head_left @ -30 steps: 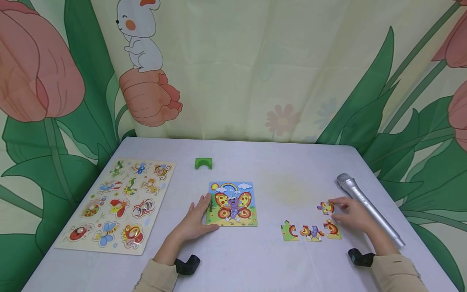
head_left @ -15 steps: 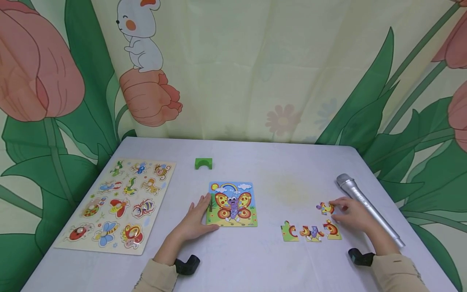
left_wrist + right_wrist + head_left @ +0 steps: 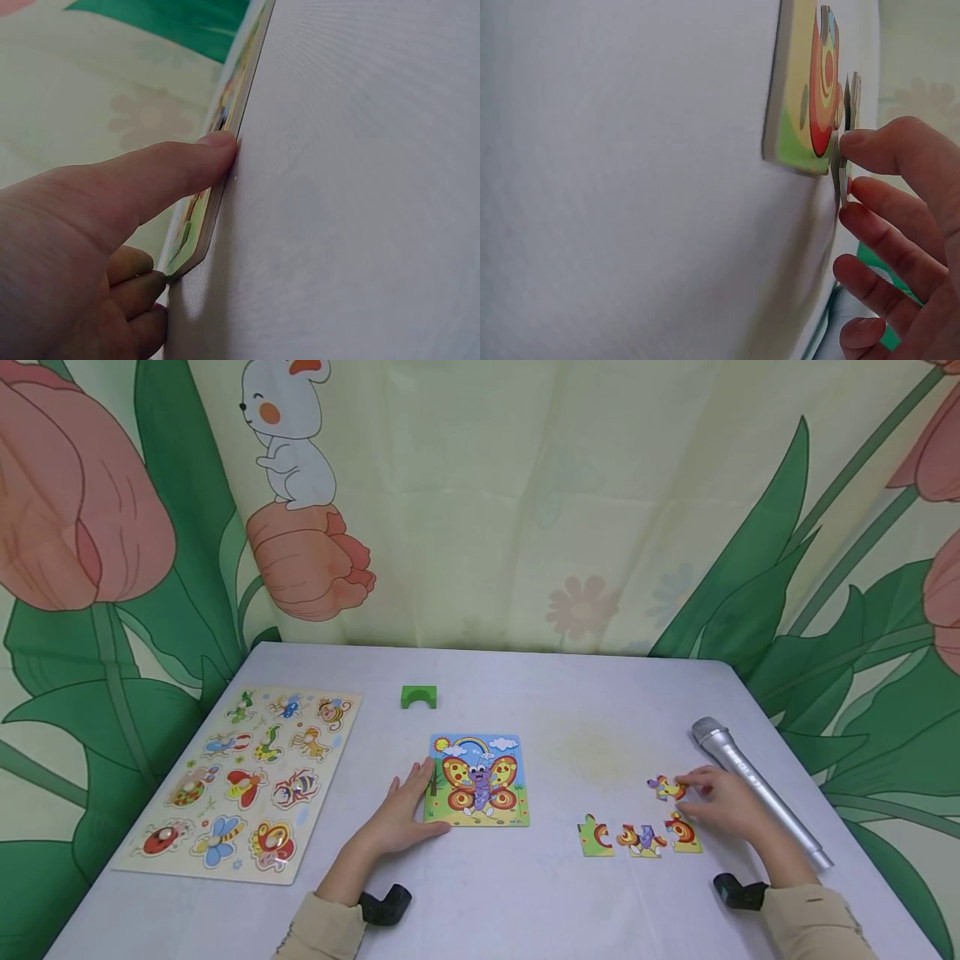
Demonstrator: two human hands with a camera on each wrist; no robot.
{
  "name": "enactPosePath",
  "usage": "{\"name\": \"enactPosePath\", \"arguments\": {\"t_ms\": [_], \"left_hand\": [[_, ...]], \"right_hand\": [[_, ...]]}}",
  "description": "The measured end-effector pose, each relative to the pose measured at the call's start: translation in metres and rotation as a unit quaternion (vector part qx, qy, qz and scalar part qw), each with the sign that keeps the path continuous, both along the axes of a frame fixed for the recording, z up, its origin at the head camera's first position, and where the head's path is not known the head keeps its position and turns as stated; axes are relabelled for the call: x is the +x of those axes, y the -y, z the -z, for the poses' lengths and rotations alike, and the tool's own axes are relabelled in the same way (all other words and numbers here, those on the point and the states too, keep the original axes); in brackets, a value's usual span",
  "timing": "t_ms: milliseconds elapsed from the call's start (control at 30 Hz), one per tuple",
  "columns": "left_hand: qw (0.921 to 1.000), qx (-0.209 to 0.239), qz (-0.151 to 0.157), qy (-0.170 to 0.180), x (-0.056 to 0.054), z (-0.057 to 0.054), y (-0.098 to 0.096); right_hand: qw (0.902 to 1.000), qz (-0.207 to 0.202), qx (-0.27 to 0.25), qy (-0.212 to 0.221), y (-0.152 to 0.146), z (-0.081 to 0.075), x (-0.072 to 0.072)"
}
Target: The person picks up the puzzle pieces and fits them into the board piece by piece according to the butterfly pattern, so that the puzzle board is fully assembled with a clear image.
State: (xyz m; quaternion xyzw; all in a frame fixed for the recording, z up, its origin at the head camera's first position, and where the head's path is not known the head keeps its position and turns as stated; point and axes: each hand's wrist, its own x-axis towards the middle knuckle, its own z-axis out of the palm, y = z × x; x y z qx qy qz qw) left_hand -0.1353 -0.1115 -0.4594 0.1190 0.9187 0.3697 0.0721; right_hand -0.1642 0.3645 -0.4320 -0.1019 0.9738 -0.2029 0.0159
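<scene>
A square butterfly puzzle board [image 3: 459, 783] lies at the middle of the table. My left hand [image 3: 401, 814] rests against it, fingers straight along its left side. In the left wrist view the thumb [image 3: 176, 169] touches the board's near edge. Over on the right, my right hand [image 3: 726, 802] pinches a small colourful puzzle piece [image 3: 663, 788] by its right side. Below that sit three loose pieces in a row: a green one with a red curl [image 3: 592, 839], a purple and orange one [image 3: 641, 839] and a red-spiral corner piece [image 3: 684, 833].
A large insect puzzle board [image 3: 180, 802] covers the left part of the table. Behind the butterfly board stands a green arch block [image 3: 418, 695]. A silver microphone [image 3: 761, 789] lies slantwise past my right hand, close beside the wrist.
The right hand has shifted the pinched puzzle piece very slightly to the left. My left hand and the butterfly board keep their places.
</scene>
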Motion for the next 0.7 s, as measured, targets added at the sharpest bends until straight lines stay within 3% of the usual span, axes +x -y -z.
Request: {"name": "enactPosePath", "arguments": {"t_ms": [700], "left_hand": [[1.0000, 0.000, 0.001, -0.001, 0.000, 0.001, 0.000]], "right_hand": [[0.9996, -0.021, -0.012, -0.013, 0.031, -0.007, -0.007]]}}
